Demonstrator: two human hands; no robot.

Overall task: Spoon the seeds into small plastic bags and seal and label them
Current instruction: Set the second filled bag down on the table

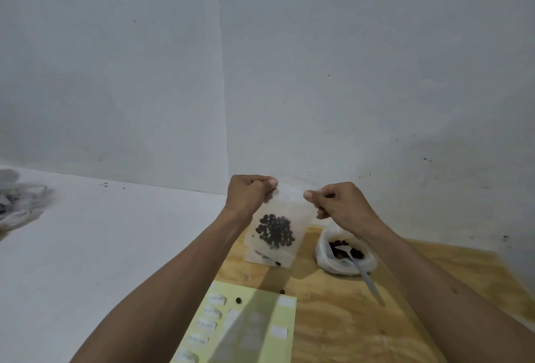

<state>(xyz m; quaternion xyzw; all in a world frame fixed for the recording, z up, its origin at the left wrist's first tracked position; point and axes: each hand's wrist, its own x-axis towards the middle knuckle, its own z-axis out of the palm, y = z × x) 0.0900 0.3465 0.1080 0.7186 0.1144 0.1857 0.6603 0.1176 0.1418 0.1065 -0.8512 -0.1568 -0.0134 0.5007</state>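
Sealing, by my judgement: the small clear plastic bag (278, 226) of dark round seeds (275, 231) hangs above the plywood board (347, 319), my left hand (250, 194) and right hand (338, 203) pinching its top corners. Next: pressing the strip shut, then a label from the yellow sheet (246, 331).

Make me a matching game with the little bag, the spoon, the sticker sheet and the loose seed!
Things:
1. small plastic bag
2. spoon
3. label sheet
4. stray seed

Places:
A. lying on the yellow sheet
B. resting in the big seed bag
C. held up by the left hand and right hand
D. flat on the wooden board, nearest the camera

Pairs: 1-C, 2-B, 3-D, 4-A
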